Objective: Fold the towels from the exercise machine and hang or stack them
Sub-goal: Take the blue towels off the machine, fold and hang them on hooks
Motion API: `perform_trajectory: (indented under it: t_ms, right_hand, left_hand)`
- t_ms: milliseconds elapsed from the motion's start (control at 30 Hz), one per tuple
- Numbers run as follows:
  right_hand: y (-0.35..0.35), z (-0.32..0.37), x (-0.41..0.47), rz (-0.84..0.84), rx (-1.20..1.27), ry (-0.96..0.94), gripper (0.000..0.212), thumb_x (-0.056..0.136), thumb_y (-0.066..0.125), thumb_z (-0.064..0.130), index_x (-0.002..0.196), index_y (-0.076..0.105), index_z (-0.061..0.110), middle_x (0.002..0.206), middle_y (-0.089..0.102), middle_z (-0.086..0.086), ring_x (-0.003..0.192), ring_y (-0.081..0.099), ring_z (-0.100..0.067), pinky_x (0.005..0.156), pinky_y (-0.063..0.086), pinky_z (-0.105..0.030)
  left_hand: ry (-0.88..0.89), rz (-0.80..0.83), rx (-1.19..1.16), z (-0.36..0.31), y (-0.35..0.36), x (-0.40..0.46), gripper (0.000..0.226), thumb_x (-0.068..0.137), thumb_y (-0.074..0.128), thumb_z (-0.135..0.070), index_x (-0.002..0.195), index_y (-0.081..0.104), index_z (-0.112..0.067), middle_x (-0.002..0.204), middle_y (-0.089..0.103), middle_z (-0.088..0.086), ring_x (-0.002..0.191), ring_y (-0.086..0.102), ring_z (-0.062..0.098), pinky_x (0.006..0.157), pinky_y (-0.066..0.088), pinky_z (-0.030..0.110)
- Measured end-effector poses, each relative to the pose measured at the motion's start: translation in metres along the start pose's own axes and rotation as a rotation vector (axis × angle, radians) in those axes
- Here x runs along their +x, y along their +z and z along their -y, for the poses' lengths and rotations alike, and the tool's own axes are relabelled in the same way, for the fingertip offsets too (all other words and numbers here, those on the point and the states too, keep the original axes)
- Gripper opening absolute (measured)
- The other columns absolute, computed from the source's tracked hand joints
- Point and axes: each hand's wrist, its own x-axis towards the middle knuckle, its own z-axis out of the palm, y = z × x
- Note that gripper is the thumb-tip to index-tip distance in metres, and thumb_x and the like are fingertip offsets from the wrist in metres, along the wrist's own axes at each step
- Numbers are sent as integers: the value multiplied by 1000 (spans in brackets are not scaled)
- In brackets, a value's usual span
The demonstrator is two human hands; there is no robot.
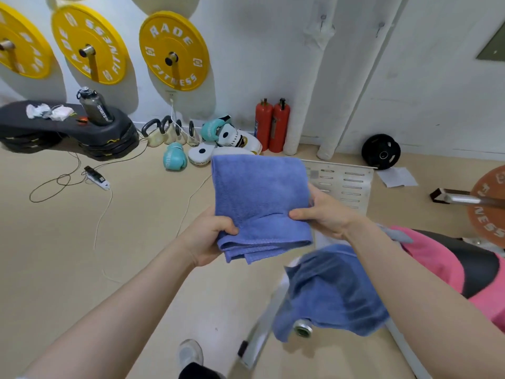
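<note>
I hold a folded blue towel (259,198) in front of me, several layers showing at its near edge. My left hand (209,236) grips its lower left corner with the thumb on top. My right hand (322,212) pinches its right edge, thumb across the cloth. Below, a second blue towel (333,291) hangs rumpled over a metal bar (302,329) of the exercise machine. A pink towel (442,258) lies over the machine's black padded bench (478,272) at the right, partly behind my right forearm.
Yellow weight plates (175,50) hang on the wall. Along the wall lie kettlebells (169,131), teal boxing gloves (175,160), focus pads and two red extinguishers (273,124). A power strip (98,179) with cables lies on the floor at left. A barbell plate (489,209) stands at right.
</note>
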Motion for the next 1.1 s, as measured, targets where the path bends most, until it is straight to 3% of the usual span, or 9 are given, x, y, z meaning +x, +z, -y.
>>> perform_trajectory:
  t_ms: [133, 300, 433, 500, 533, 633, 733, 933, 1100]
  right_hand:
    - [52, 15, 82, -168, -154, -17, 61, 71, 50, -10, 125, 48, 17, 105, 62, -1, 96, 58, -17, 76, 47, -27]
    - [108, 38, 153, -349, 423, -111, 25, 96, 42, 23, 103, 63, 13, 94, 70, 2, 98, 62, -12, 91, 45, -26]
    - [115, 48, 186, -423, 312, -120, 23, 97, 41, 29, 109, 54, 14, 87, 64, 0, 81, 61, -16, 70, 53, -27]
    - [103, 55, 195, -441, 286, -147, 16, 93, 48, 29, 103, 53, 18, 72, 59, 3, 65, 55, -14, 59, 47, -29]
    - [94, 57, 199, -445, 283, -179, 10, 91, 52, 28, 97, 54, 20, 63, 56, 6, 57, 51, -13, 54, 43, -28]
    - [62, 62, 218, -456, 160, -275, 9, 95, 49, 19, 90, 54, 24, 61, 59, 13, 59, 56, -6, 58, 45, -24]
    - [22, 76, 249, -464, 16, -327, 15, 94, 50, 16, 94, 59, 28, 79, 65, 12, 77, 61, -6, 72, 48, -28]
    - [-86, 149, 333, -424, -119, -411, 26, 93, 48, 3, 98, 58, 26, 92, 64, 3, 86, 61, -12, 78, 50, -26]
    - [-181, 221, 400, -482, -124, -381, 16, 92, 52, 7, 94, 54, 22, 80, 60, 0, 64, 57, -12, 65, 46, -32]
  left_hand:
    - [55, -63, 320, -38, -66, 12, 20, 54, 42, -3, 74, 43, -7, 58, 45, 7, 55, 38, 21, 49, 29, 24]
    - [128, 49, 526, -81, -116, 23, 25, 55, 40, -5, 74, 46, -19, 46, 47, -10, 44, 38, 9, 43, 28, 20]
    - [195, 422, 480, -102, -136, 49, 55, 61, 51, -8, 111, 50, -29, 92, 60, -31, 87, 56, 2, 70, 44, 15]
    - [194, 560, 427, -111, -144, 75, 62, 66, 60, -28, 126, 49, -28, 126, 55, -20, 122, 49, 8, 98, 42, 23]
    - [175, 540, 407, -114, -147, 90, 57, 69, 60, -37, 124, 53, -26, 127, 57, -13, 123, 49, 12, 103, 41, 28]
    - [154, 330, 383, -126, -145, 145, 29, 90, 45, -37, 103, 61, -17, 97, 68, -8, 89, 63, 9, 90, 47, 29]
    - [239, 218, 437, -145, -132, 209, 18, 100, 36, -14, 106, 51, -22, 81, 63, 1, 65, 59, 8, 72, 51, 26]
    - [327, 256, 548, -213, -100, 365, 50, 95, 40, -3, 132, 36, -37, 69, 59, -5, 64, 53, 10, 66, 50, 24]
    - [393, 299, 592, -275, -70, 486, 53, 94, 41, -2, 140, 31, -26, 98, 64, 1, 72, 60, 2, 68, 48, 17]
